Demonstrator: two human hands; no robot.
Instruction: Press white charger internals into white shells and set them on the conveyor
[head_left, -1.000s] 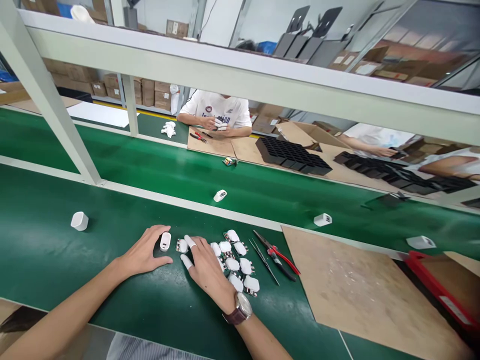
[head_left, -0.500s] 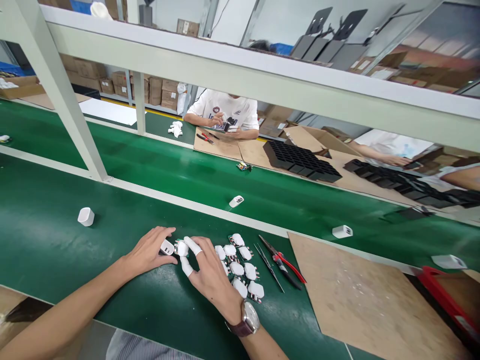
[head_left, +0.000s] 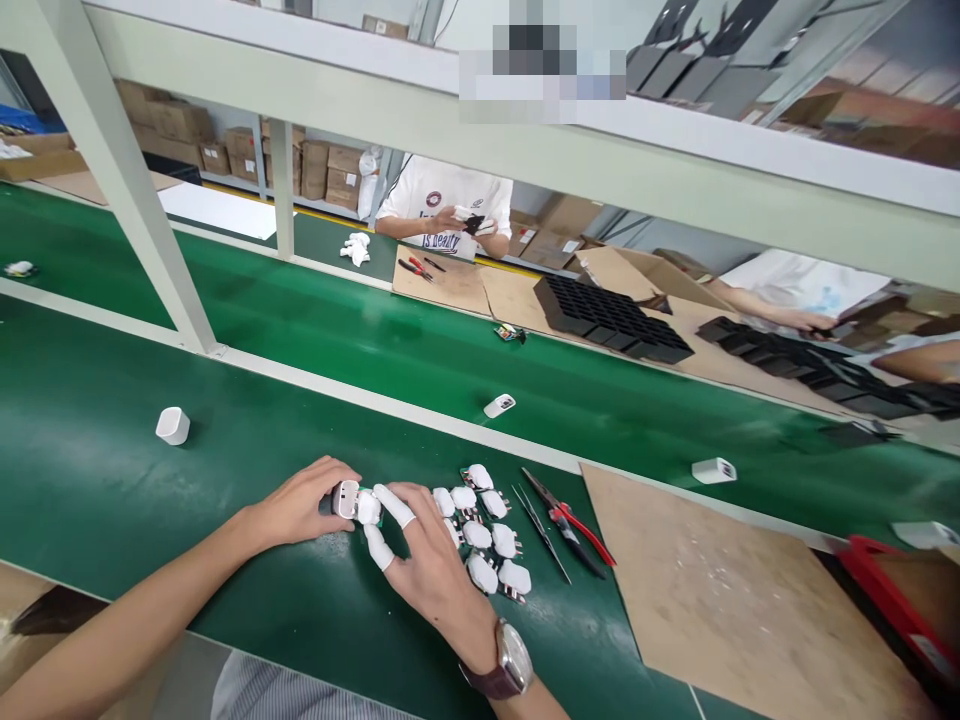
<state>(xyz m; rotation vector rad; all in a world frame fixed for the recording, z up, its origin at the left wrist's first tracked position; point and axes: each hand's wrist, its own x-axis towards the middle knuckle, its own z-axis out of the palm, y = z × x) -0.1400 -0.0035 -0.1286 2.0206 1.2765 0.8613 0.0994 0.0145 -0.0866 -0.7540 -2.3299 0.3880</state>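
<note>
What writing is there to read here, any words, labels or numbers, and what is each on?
"Is beauty": on the co-worker's white shirt; the line above is partly hidden.
Round badge on that shirt: too small to read.
Carton labels: too small.
Wristwatch dial: too blurred.

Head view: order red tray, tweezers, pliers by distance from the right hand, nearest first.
From the right hand:
1. Tweezers, to its right
2. Pliers, just right of the tweezers
3. Red tray, far right

Left hand point(head_left: 304, 502) holds a casing point(head_left: 346, 499), right hand point(head_left: 433, 568) a white module point(head_left: 368, 507).
</note>
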